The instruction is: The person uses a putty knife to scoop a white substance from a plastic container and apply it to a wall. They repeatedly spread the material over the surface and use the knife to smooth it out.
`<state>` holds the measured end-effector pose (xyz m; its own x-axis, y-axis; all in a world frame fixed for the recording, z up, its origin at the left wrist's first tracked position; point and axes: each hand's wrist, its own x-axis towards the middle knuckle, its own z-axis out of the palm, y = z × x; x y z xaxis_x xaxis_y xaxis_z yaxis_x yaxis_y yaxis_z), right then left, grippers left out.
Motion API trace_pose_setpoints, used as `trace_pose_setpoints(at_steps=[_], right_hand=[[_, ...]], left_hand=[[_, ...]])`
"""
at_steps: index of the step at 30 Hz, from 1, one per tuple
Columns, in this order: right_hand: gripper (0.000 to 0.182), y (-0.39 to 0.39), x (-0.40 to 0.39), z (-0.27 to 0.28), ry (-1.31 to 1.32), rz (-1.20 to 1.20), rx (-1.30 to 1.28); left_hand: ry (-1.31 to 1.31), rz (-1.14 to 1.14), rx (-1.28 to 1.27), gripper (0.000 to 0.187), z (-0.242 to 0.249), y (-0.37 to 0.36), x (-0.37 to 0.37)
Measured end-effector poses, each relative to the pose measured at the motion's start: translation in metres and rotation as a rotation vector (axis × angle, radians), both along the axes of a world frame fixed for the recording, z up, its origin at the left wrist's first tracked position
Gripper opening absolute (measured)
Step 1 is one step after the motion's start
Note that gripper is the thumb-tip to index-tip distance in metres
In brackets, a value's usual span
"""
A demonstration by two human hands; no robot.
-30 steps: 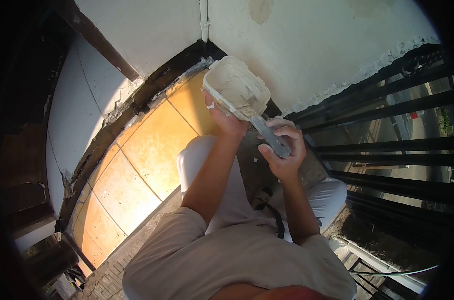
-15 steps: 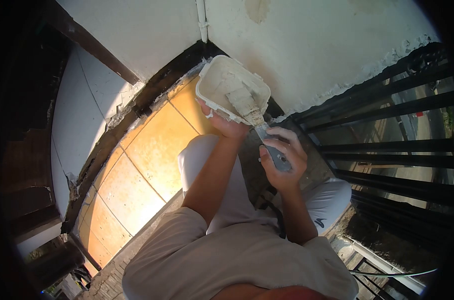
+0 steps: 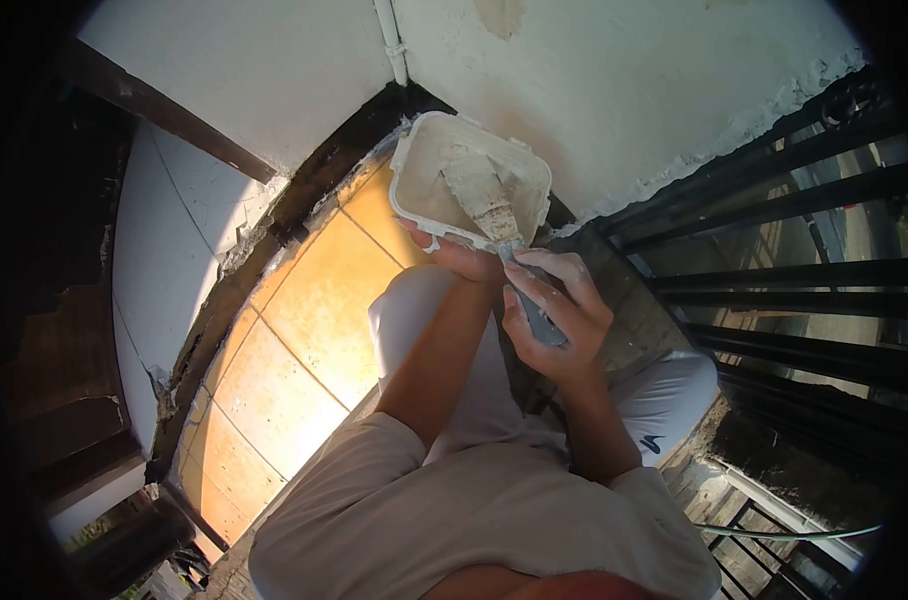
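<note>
My left hand grips a white plastic tub from below at its near left side. Pale, paste-like material coats the tub's inside. My right hand is closed round the grey handle of a putty knife. The knife's broad blade, smeared with the same pale paste, lies inside the tub and points away from me. White residue marks the fingers of my right hand. The undersides of my left fingers are hidden by the tub.
Orange floor tiles lie left of my knees, partly in bright sun. A white wall with a rough lower edge rises ahead, with a white pipe in its corner. Black metal railings stand at the right.
The putty knife's blade has swung left inside the tub and its handle is more upright. My right hand has shifted slightly left with it. The tub has moved slightly right.
</note>
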<state>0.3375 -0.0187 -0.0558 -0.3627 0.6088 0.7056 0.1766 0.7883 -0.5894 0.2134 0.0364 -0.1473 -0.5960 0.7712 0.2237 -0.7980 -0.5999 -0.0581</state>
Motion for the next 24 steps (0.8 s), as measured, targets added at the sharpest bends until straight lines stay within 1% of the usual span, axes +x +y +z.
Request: trace_pose_setpoints(at_steps=[4,6,8,10,11,13,14,16,19,20,22,24], right_hand=[[0.046,0.004,0.003,0.003,-0.009,0.01,0.014],[0.047,0.001,0.006,0.004,0.013,-0.012,0.019],[0.047,-0.002,0.007,0.002,0.052,-0.035,0.036],[0.042,-0.004,0.006,0.002,-0.006,0.013,0.037],[0.039,-0.005,0.006,0.002,-0.035,0.036,0.039],[0.044,-0.004,0.007,0.0,-0.029,0.018,0.055],[0.047,-0.003,0.007,-0.001,-0.026,0.01,0.062],[0.046,0.001,0.009,0.003,-0.027,0.009,0.038],[0.045,0.0,0.014,0.009,-0.005,-0.058,0.038],[0.044,0.0,0.016,0.01,0.003,-0.086,0.044],[0.045,0.0,0.017,0.006,0.02,-0.069,0.065],[0.045,-0.002,0.014,0.003,0.01,-0.063,0.092]], left_hand=[[-0.077,-0.056,-0.008,0.093,0.002,0.001,-0.005],[-0.083,-0.105,0.075,0.093,0.002,-0.001,-0.007],[-0.043,-0.062,0.067,0.093,0.001,-0.002,-0.007],[0.043,0.061,-0.039,0.094,-0.002,-0.001,-0.002],[0.052,0.036,-0.055,0.093,-0.003,-0.003,-0.003],[0.074,-0.015,-0.082,0.092,0.01,-0.008,-0.008],[0.073,0.034,-0.182,0.09,0.017,-0.008,-0.006],[0.075,0.129,-0.385,0.088,0.03,-0.007,0.001],[0.056,0.05,-0.158,0.09,0.024,-0.005,0.0],[0.012,0.014,-0.086,0.089,0.021,-0.004,0.0],[-0.081,-0.058,0.055,0.087,0.02,-0.005,0.001],[0.065,0.013,-0.084,0.087,0.022,-0.007,0.001]])
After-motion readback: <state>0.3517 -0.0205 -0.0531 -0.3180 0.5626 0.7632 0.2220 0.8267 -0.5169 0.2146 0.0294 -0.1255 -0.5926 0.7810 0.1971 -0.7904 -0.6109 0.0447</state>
